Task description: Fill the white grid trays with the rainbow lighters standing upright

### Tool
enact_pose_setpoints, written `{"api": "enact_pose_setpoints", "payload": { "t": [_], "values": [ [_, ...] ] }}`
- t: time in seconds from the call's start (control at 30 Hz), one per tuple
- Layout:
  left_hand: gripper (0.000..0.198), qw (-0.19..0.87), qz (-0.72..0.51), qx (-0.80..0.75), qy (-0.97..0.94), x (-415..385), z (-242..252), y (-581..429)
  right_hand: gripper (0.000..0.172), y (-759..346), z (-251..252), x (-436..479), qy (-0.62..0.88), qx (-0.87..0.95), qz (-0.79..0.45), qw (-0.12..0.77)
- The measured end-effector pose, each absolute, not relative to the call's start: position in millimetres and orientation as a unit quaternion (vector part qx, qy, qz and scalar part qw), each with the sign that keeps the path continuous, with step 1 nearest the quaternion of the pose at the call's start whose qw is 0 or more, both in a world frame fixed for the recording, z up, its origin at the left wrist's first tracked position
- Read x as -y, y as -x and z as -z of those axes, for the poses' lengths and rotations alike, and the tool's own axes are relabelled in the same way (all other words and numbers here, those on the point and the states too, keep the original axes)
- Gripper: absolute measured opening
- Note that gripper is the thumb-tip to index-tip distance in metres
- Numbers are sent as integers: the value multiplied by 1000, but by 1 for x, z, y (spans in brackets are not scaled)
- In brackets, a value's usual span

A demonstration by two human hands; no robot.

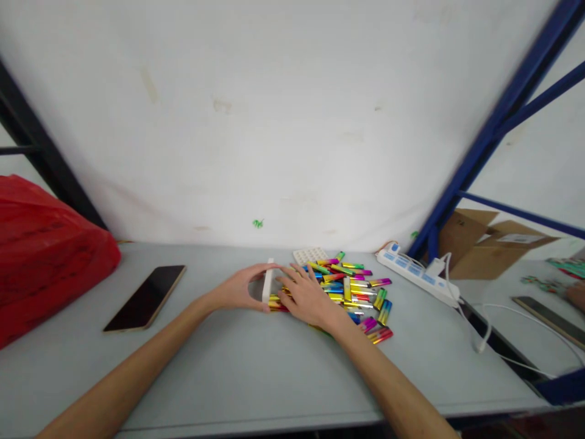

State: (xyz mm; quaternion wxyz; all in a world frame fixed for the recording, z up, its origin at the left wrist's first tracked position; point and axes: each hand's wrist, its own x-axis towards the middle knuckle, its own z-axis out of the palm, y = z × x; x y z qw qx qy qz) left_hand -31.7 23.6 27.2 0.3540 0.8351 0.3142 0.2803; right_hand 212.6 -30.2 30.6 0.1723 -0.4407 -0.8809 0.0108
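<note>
My left hand [238,289] is closed around a narrow white tray or holder [269,281], with fingers at its far end and thumb at its near end. Against the right side of this tray lie shiny yellow and red pieces [278,303]. My right hand [305,296] lies over them, palm down, its fingers spread and touching some; the undersides of the fingers are hidden. To its right spreads a loose heap of metallic, multicoloured, lighter-like sleeves [347,288]. Behind the heap is a white plate with rows of holes [311,255].
A phone [146,299] lies left on the grey table [237,378], beside a red plastic bag [50,256]. At right are a white power strip [418,274] with cables, a blue frame post [484,134] and a cardboard box [489,244]. Another person's hand [576,294] shows at the far right.
</note>
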Motion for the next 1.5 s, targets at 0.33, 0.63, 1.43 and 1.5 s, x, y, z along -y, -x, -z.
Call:
{"api": "enact_pose_setpoints", "payload": {
  "t": [0.33, 0.63, 1.43, 1.5],
  "values": [
    [101, 396, -318, -310, -804, -19, -20, 21, 36, -220, -26, 26, 321, 931, -5, 171],
    [93, 311, -264, -331, -851, -23, -33, 39, 30, -223, -25, 21, 313, 939, 37, 135],
    [86, 101, -158, -488, -853, -71, -6, 94, 42, -219, -28, -30, 387, 910, -27, 146],
    [85, 67, -190, -494, -846, -78, -2, 87, 42, -219, -30, -25, 383, 913, -27, 140]
  ]
}}
